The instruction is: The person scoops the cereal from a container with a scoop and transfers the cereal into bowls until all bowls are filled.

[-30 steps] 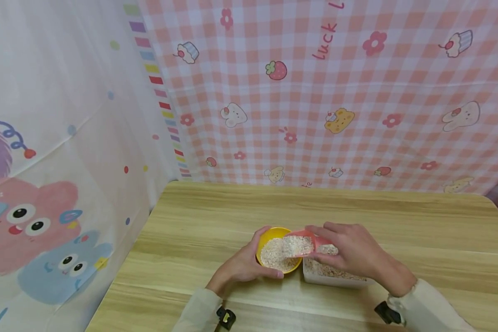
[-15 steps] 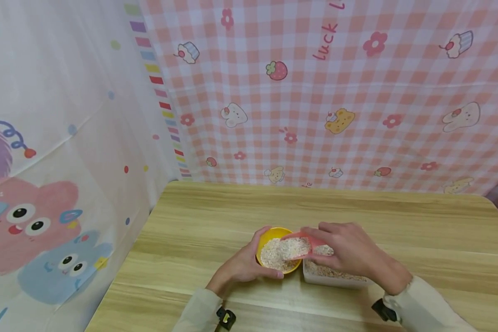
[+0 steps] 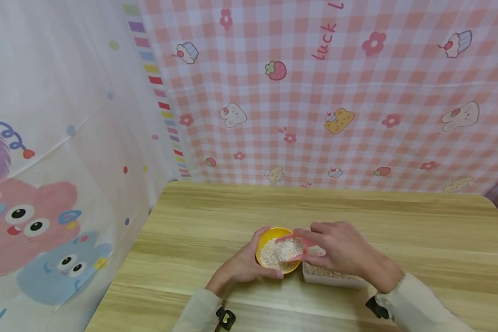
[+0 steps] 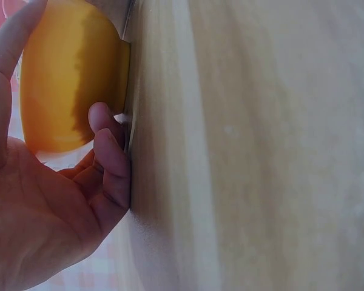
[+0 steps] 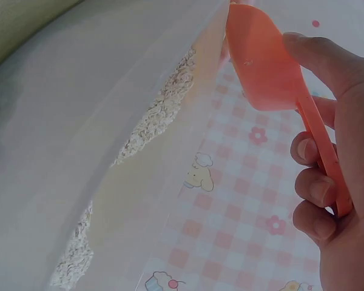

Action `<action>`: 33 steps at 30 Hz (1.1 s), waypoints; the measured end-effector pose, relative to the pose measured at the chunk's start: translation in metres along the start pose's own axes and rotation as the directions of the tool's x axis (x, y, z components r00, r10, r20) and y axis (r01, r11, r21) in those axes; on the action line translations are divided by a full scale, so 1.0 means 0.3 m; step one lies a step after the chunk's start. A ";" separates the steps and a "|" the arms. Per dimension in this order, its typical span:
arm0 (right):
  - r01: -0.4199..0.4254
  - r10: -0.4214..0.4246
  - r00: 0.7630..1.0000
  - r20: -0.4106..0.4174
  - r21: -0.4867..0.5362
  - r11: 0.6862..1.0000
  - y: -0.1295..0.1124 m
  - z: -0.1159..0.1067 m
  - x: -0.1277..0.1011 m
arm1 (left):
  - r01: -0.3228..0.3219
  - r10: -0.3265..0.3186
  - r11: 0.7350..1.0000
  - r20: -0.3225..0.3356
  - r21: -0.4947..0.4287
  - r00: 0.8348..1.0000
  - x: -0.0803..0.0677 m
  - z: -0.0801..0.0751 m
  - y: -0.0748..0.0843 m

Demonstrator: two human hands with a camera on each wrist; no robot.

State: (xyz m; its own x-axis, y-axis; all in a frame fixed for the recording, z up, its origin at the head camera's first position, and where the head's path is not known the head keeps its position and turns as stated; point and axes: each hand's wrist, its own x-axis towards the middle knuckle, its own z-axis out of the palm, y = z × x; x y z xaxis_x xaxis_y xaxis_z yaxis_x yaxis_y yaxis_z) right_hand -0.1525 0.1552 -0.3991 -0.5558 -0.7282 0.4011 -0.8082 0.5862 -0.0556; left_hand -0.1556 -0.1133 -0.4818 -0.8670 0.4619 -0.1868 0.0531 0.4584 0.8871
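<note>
My left hand (image 3: pixel 245 264) holds a yellow bowl (image 3: pixel 269 236), thumb on the near side and fingers round the far side. In the left wrist view the bowl's base stands on the table. Pale flakes like oats (image 3: pixel 269 255) lie in the bowl. My right hand (image 3: pixel 344 246) grips a pink-orange scoop (image 5: pixel 264 57) by its handle, fingers curled round it. Flakes fill the scoop, whose mouth is over the bowl's right part, tilted toward it. To the right, under my right hand, stands a whitish tub (image 3: pixel 334 280) of the same flakes, partly hidden by the hand.
The wood-grain table (image 3: pixel 216 207) reaches back to a pink checked cloth (image 3: pixel 253 92). A white cloth with cartoon figures (image 3: pixel 66 138) hangs at the left. Both forearms carry black wrist devices (image 3: pixel 225 318).
My right hand has moved a little left with the scoop, taking the scoop's mouth farther over the bowl. My left hand and the bowl have stayed in place.
</note>
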 end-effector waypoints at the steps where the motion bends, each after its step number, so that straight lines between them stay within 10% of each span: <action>1: 0.011 -0.011 1.000 -0.009 -0.008 1.000 -0.001 0.001 0.003 | -0.001 0.001 1.000 0.000 0.001 1.000 0.000 0.000 0.000; 33: 0.172 -0.184 0.981 -0.060 -0.174 0.970 -0.022 -0.031 0.011 | 0.020 -0.020 1.000 -0.011 0.005 1.000 -0.002 0.001 0.000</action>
State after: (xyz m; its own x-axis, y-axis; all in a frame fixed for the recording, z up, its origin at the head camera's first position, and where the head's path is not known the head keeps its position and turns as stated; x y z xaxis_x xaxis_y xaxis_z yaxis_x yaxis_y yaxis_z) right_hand -0.1474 0.1522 -0.3889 -0.3844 -0.8011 0.4588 -0.8452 0.5053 0.1741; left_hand -0.1549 -0.1132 -0.4818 -0.8731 0.4447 -0.2000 0.0382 0.4712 0.8812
